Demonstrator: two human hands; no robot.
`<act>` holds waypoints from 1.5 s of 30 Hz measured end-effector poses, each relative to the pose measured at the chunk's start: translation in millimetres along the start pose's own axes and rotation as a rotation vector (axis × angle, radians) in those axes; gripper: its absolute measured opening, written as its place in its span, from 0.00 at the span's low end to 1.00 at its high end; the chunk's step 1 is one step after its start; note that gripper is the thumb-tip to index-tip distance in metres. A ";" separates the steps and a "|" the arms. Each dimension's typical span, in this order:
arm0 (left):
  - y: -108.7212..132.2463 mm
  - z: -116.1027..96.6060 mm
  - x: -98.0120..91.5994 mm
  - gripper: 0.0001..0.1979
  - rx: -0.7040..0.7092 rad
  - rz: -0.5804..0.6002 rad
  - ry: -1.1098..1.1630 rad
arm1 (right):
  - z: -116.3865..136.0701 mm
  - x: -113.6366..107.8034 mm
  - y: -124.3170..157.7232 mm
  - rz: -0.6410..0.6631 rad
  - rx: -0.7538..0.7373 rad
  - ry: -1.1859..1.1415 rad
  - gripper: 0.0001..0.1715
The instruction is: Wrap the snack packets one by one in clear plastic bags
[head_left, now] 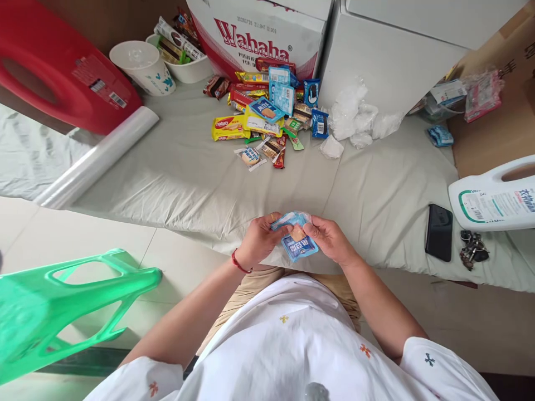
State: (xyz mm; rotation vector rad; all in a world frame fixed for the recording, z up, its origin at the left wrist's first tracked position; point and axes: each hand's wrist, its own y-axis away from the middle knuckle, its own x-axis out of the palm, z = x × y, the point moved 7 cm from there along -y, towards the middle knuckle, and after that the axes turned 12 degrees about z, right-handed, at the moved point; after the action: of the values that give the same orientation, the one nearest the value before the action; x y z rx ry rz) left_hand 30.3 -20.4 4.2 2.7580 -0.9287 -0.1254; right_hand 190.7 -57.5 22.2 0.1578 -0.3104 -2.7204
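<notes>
Well, cloth-covered surface [175, 192]: reaches from 9 to 3 o'clock ahead of the body, its near edge about level with the hands; working just inside that edge looks safer, so that a slip lands on cloth
Wahaha carton [259, 36]: stands at 12 o'clock, behind the pile and well apart from the hands
Pile of snack packets [259, 121]: lies loose at 12 o'clock, against the carton's front; elbows low should leave it undisturbed
Crumpled clear plastic [351, 120]: sits at 1 o'clock, just beside the pile
Left hand [262, 238]: grips the packet's 10 o'clock corner, thumb laid over its face; a lighter thumb would probably spare what is inside
Right hand [331, 238]: pinches the 2 o'clock edge between thumb and fingers; matching the left's pressure should hold the packet level
Blue packet [301, 246]: hangs between both hands, printed face up, lower end towards 6 o'clock; its top looks rumpled, and whether it is sealed or doubled with another I cannot tell; pinching only the margins seems best
</notes>
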 end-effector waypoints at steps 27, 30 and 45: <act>-18.6 11.8 45.7 0.24 -0.209 0.055 0.380 | -7.9 -20.2 26.9 -0.208 0.090 0.543 0.19; -18.3 14.7 42.0 0.21 -0.212 -0.010 0.406 | -7.3 -17.4 31.0 -0.192 0.050 0.447 0.19; -6.2 6.4 29.8 0.17 -0.109 -0.085 0.364 | -31.8 -6.3 29.0 -0.124 0.225 -0.201 0.26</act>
State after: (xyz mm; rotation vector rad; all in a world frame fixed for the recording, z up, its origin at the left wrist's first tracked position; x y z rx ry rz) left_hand 56.7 -34.8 -3.7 2.5959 -0.6863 0.2945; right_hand 212.2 -87.2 -1.3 -0.0371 -0.6862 -2.8225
